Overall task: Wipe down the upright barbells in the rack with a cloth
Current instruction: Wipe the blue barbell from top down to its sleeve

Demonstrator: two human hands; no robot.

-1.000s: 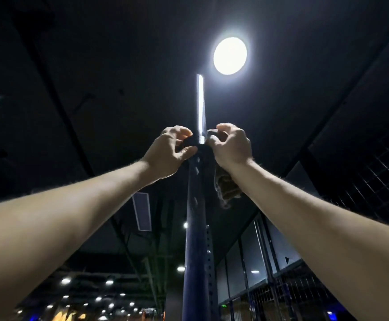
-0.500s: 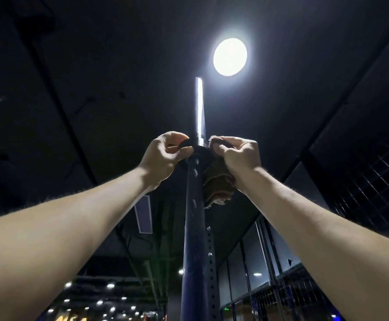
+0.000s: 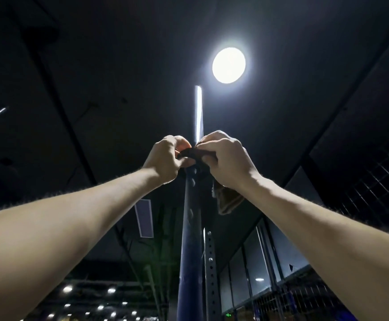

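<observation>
Two hands meet high on the upright barbell (image 3: 192,228), which rises at 12 o'clock toward the ceiling lamp (image 3: 228,65). Our left hand (image 3: 165,158) curls around its dark collar; our right hand (image 3: 229,159) clutches the cloth (image 3: 227,201), pressed there and trailing toward 5 o'clock. A perforated rack post (image 3: 210,269) stands just beside.

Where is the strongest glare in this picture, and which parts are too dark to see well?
Head view: the round ceiling lamp is blown out white, and the thin bar above both hands shines brightly; the ceiling is nearly black, and the cloth under the right hand is dim; the forearms look stretched.
</observation>
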